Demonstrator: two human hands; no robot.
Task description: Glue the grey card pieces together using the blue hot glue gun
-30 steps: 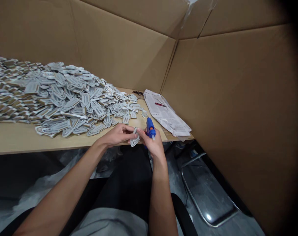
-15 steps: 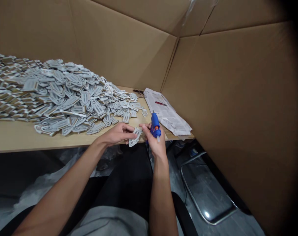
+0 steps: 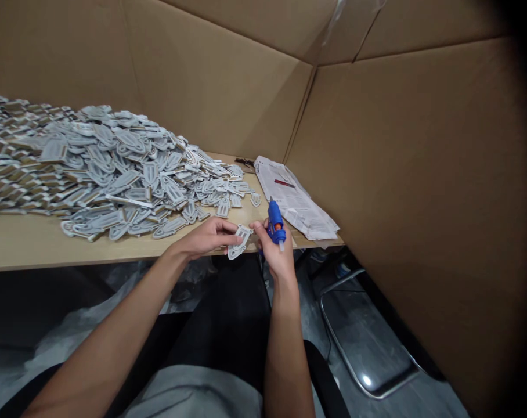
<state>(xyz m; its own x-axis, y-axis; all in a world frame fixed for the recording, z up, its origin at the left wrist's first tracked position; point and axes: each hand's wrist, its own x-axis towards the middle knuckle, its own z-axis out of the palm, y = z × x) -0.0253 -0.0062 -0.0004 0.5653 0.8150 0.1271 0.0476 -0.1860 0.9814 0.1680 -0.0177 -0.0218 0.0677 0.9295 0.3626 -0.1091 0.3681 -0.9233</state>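
A flat pale grey slotted tag [image 3: 241, 242] is pinched between the thumb and fingers of my left hand [image 3: 212, 237], just above the table's front edge. My right hand [image 3: 276, 251] is closed round a blue hot glue gun [image 3: 275, 222], its nozzle pointing away from me and a clear glue stick showing at the back. The right thumb and a fingertip come together close to the tag's right end; whether they touch it I cannot tell. A large pile of similar grey tags [image 3: 128, 168] lies beyond my left hand.
Folded newspaper [image 3: 307, 215] with a red pen-like tool [image 3: 285, 183] on it lies at the table's right end. Tall cardboard panels [image 3: 228, 93] enclose the back and right. A metal-framed chair [image 3: 368, 337] stands below on the right, and the wooden table [image 3: 28, 247] runs left.
My right hand and the glue gun have shifted very slightly to the right, away from the tag. My left hand still holds the tag in nearly the same place.
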